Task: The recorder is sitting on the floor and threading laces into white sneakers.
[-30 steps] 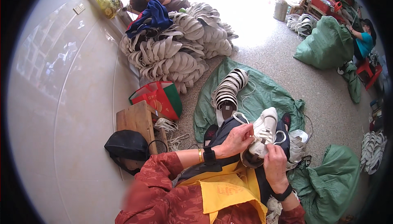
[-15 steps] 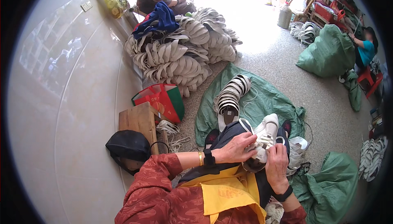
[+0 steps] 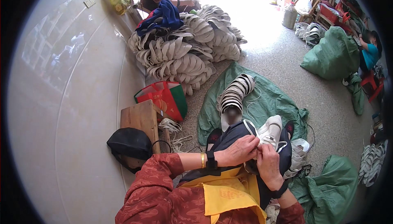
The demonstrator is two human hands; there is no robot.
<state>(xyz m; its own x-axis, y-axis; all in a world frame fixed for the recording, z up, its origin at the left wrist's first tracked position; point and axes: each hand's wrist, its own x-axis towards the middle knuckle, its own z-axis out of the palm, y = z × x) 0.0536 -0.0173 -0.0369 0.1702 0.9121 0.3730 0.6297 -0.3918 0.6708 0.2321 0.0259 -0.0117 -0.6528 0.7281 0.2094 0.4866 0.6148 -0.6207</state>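
Note:
A white shoe upper [image 3: 271,129] lies across my lap with its toe pointing away from me. A white shoelace [image 3: 251,127] loops out beside it on the left, and another bit of lace curves out at the right. My left hand [image 3: 240,149] is closed, thumb and fingers pinching the lace at the shoe's opening. Close against it, my right hand [image 3: 270,164] also pinches lace, with the fingertips of both hands nearly touching. The fingers hide the upper's near end and the lace between them.
A row of nested shoe uppers [image 3: 236,93] lies on a green sheet [image 3: 278,101]. A large heap of uppers [image 3: 180,52] stands beyond. At left are a wooden stool [image 3: 139,119], black bag [image 3: 129,146] and red-green bag [image 3: 166,101]. Green sacks [image 3: 331,56] and two other people are around.
My right hand has moved left and up toward my left hand, and the two now meet over the shoe's opening. The whole view has shifted slightly.

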